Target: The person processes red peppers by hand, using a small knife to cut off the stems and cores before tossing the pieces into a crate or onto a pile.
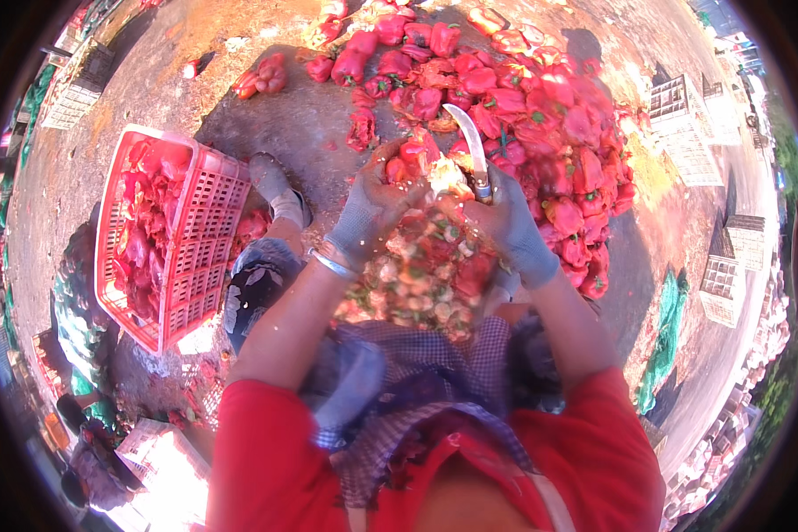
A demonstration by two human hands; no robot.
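My left hand (370,202), in a grey-blue work glove, is closed on a red bell pepper (419,151). My right hand (512,223), gloved too, grips the handle of a curved knife (473,142), its blade pointing up and away from me. Between the hands, a pale seedy pepper core (450,177) shows beside the pepper; I cannot tell whether it is still attached. Below them, between my knees, lies a heap of cut-out pepper cores and stems (421,277), partly blurred. Just beyond my hands spreads a large pile of red bell peppers (505,97).
A red plastic crate (217,239) of opened peppers stands at my left, beside my foot (279,189). Pale crates (683,133) stand on the right. Green netting (665,346) lies at the lower right. Another person (93,461) is partly visible at the lower left.
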